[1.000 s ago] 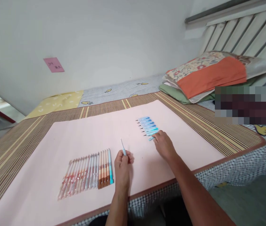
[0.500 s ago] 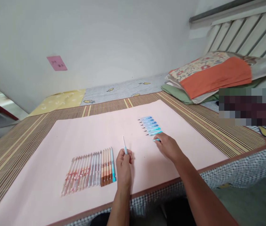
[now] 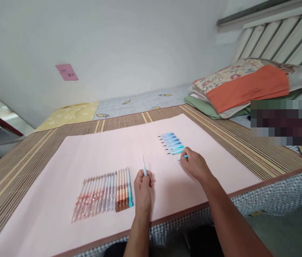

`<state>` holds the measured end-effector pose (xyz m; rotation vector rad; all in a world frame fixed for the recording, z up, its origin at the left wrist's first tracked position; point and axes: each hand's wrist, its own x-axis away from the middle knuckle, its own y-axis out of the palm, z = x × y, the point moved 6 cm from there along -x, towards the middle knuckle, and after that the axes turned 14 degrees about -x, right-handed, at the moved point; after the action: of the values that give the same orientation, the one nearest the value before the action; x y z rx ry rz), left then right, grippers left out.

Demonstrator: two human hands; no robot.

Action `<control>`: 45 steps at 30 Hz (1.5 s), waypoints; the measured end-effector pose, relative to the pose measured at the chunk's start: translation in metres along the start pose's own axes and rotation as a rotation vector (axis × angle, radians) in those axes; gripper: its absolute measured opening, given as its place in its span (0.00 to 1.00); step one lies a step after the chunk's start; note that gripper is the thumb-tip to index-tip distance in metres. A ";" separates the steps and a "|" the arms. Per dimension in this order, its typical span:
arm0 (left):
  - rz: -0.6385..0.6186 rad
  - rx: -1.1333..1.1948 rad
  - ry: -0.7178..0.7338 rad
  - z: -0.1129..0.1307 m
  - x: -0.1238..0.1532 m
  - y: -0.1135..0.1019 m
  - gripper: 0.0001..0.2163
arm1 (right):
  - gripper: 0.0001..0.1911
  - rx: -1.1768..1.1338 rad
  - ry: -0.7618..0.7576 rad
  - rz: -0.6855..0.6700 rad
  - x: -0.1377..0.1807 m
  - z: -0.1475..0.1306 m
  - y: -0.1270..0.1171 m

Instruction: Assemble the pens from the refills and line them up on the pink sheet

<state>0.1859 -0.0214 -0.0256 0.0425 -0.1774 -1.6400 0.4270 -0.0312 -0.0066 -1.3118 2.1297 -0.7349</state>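
My left hand point(image 3: 142, 186) is closed round a thin white and blue pen refill point(image 3: 144, 165) that sticks up and away from the fist. My right hand point(image 3: 195, 166) pinches a light blue pen cap point(image 3: 183, 156) at the near end of a row of several blue caps point(image 3: 171, 143) lying side by side. Both hands rest over a large pink sheet point(image 3: 86, 153). Left of my left hand lies a row of several pens point(image 3: 104, 193), pink, white, orange and one blue, set close together.
The pink sheet lies on a striped woven mat point(image 3: 14, 157) over a bed with checked bedding point(image 3: 137, 101). Folded orange and green bedding point(image 3: 236, 89) is stacked at the back right. A pink note point(image 3: 66, 72) is stuck on the white wall.
My right hand has drawn slightly back from the row of blue caps with a cap in its fingers. My left hand keeps holding the refill upright.
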 end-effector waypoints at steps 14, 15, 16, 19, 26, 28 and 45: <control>-0.061 -0.068 0.022 -0.003 0.000 0.003 0.03 | 0.21 -1.044 0.241 -0.058 0.002 0.016 0.023; -0.063 -0.091 0.033 -0.002 0.001 0.003 0.05 | 0.22 -1.219 0.264 -0.142 0.005 0.007 0.032; -0.063 -0.107 0.043 -0.001 0.002 0.004 0.06 | 0.22 -1.360 0.284 -0.218 0.009 -0.004 0.041; -0.070 -0.118 0.079 0.007 0.005 0.006 0.13 | 0.21 -1.632 0.350 -0.401 0.024 -0.036 0.068; -0.196 -0.134 0.125 0.021 0.012 0.012 0.10 | 0.22 -1.739 0.433 -0.606 0.047 -0.068 0.116; -0.198 -0.157 0.126 0.021 0.013 0.012 0.09 | 0.23 -1.765 0.455 -0.627 0.050 -0.069 0.123; -0.146 -0.163 0.140 0.013 0.010 0.010 0.08 | 0.13 -1.832 0.438 -0.525 0.048 -0.059 0.131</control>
<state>0.1938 -0.0312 -0.0107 0.0466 0.0681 -1.7850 0.2868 -0.0144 -0.0620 -2.7036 2.6632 1.3984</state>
